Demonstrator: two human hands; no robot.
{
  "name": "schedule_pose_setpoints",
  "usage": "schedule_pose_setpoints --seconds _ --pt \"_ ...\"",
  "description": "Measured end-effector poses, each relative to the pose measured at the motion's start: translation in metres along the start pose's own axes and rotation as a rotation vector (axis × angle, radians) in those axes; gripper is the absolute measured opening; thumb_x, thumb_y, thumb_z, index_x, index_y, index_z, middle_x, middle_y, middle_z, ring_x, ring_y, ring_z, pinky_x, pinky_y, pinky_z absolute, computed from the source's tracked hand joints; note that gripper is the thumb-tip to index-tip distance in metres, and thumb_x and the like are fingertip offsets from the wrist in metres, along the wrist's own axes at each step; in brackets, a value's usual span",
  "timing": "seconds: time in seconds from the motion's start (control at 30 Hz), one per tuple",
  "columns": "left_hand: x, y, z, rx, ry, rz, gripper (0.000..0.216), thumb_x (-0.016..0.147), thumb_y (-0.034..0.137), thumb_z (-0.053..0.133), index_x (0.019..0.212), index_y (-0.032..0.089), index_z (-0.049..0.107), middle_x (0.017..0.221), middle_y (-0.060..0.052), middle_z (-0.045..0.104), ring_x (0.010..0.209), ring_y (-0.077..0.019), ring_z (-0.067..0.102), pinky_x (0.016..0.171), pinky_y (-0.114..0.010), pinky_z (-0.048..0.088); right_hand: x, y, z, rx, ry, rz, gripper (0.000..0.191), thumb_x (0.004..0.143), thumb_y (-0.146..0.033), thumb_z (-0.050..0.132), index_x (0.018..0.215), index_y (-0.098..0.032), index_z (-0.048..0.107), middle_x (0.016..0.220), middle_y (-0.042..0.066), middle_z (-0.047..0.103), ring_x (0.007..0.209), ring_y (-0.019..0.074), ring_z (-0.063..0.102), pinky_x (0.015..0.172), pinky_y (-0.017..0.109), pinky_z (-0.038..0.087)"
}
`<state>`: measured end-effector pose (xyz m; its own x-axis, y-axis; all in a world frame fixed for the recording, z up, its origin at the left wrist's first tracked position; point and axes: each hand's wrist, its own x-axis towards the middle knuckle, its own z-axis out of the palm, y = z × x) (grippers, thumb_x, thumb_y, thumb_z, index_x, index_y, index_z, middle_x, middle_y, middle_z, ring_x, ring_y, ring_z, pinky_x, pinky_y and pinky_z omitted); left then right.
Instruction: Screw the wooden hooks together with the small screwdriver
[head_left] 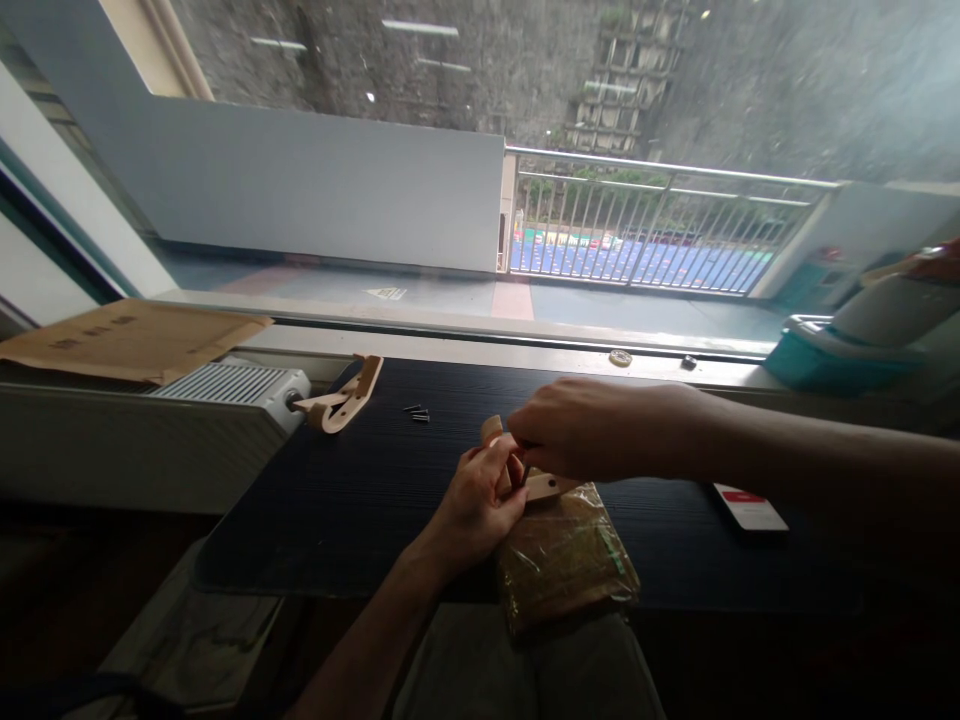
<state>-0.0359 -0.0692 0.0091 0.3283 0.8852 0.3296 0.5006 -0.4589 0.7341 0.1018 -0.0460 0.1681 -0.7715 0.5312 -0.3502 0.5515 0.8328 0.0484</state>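
Note:
My left hand (480,495) is closed around a pale wooden bracket (544,487) with dark holes. One rounded end of it sticks up beyond my fingers. My right hand (559,425) is closed just above and touches the left fingers. A thin dark tool (524,474) points down from its grip toward the wood; the handle is hidden, so its kind does not show. Under the bracket lies a flat brown package (570,570) in shiny clear wrap, at the table's near edge. Several screws (418,413) rest on the table to the left.
A second curved wooden bracket (345,398) sits at the dark table's (337,500) left edge, beside a white radiator (232,385) with a brown envelope (127,335) on top. To the right is a phone (754,508). A tape roll (620,357) and teal container (814,355) stand along the windowsill.

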Motion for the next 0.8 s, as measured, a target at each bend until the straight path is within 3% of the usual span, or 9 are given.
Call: schedule_pose_setpoints --seconds 0.13,0.4,0.63,0.8 --pt "0.0 0.0003 0.0003 -0.002 0.005 0.0 0.021 0.075 0.012 0.056 0.094 0.02 0.051 0.075 0.004 0.055 0.073 -0.012 0.052 0.072 -0.027 0.043 -0.0002 -0.0005 -0.0048 -0.022 0.008 0.07 0.008 0.078 -0.016 0.058 0.079 -0.013 0.065 0.064 0.002 0.058 0.052 0.0082 0.043 0.048 0.024 0.026" --pt "-0.0006 -0.0016 0.0021 0.039 0.037 0.002 0.011 0.074 0.014 0.056 0.076 0.019 0.046 0.074 0.003 0.053 0.072 -0.0126 0.052 0.077 -0.03 0.043 0.0025 0.0046 -0.0047 -0.105 0.005 -0.094 0.009 0.071 -0.004 0.059 0.071 -0.012 0.063 0.071 0.002 0.061 0.057 0.0083 0.043 0.053 0.024 0.03" --pt "0.0003 -0.0017 0.0021 -0.02 0.01 0.002 0.026 0.074 0.011 0.055 0.098 0.02 0.052 0.079 0.002 0.057 0.077 -0.0132 0.054 0.077 -0.029 0.044 0.0007 0.0053 -0.0016 0.036 -0.029 0.048 0.015 0.082 -0.015 0.05 0.076 -0.012 0.063 0.064 0.002 0.058 0.051 0.0079 0.04 0.049 0.024 0.027" --pt "-0.0026 -0.0004 -0.0006 -0.076 -0.019 -0.018 0.036 0.075 0.013 0.056 0.11 0.02 0.05 0.084 0.001 0.06 0.082 -0.0138 0.057 0.082 -0.031 0.046 -0.0025 0.0076 0.0002 0.11 0.053 0.046 0.016 0.083 -0.025 0.05 0.076 -0.016 0.061 0.064 0.001 0.058 0.052 0.0086 0.042 0.048 0.024 0.026"
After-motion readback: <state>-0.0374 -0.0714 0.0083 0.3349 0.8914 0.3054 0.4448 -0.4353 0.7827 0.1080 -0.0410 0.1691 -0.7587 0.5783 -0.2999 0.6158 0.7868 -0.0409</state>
